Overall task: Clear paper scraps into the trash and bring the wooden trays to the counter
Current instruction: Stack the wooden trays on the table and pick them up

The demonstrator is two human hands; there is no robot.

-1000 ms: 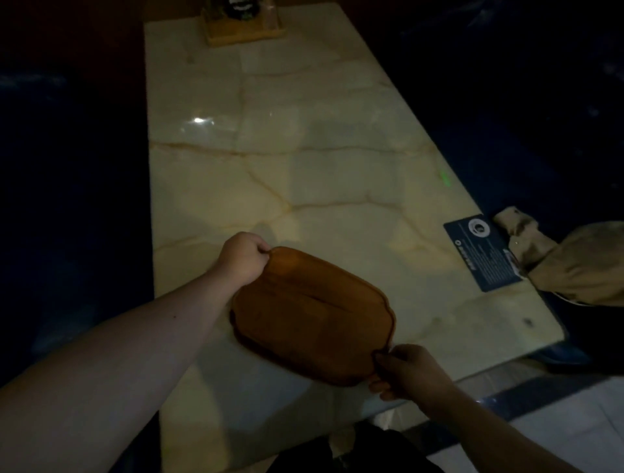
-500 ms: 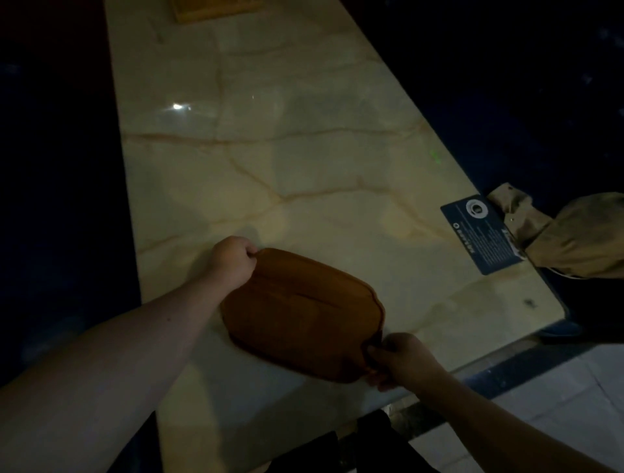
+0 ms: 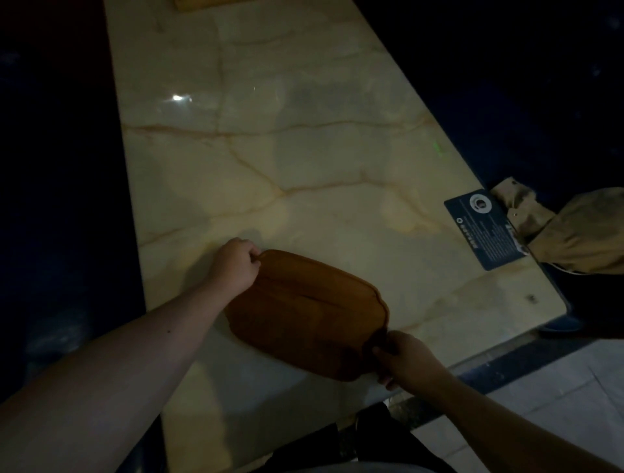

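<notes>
- While the room around it lies dark, the head view shows a long pale marble surface (image 3: 304,168) with amber veins, and a brown oval wooden tray (image 3: 304,314) with a scalloped rim low over its near part, between the two hands; whether the tray touches the surface or is lifted just clear of it cannot be told.
- The left hand (image 3: 236,266) grips the tray's far-left end, its fingers (image 3: 251,251) curled tightly over the rim, closed on the wood.
- The right hand (image 3: 410,363) grips the opposite, near-right end, its fingers (image 3: 380,354) wrapped under and over the rim, likewise clamped on the tray.
- Both bare forearms reach in from the bottom corners of the view, the left one long and lit, the right one in shadow.
- Well to the right of the right hand's fingers, and farther away, a dark blue rectangular printed card (image 3: 483,231) with a white round emblem lies flat at the surface's right edge.
- Just beyond that card, a crumpled tan cloth bag (image 3: 580,233) overlaps the edge of the surface, a strap end of it touching the card's corner.
- Far beyond the left hand's fingers, at the surface's far end, the lower edge of a light wooden object (image 3: 199,4) is cut off by the top of the view.
- Below the right hand's fingers, past the surface's near end, light floor tiles (image 3: 557,398) show.
</notes>
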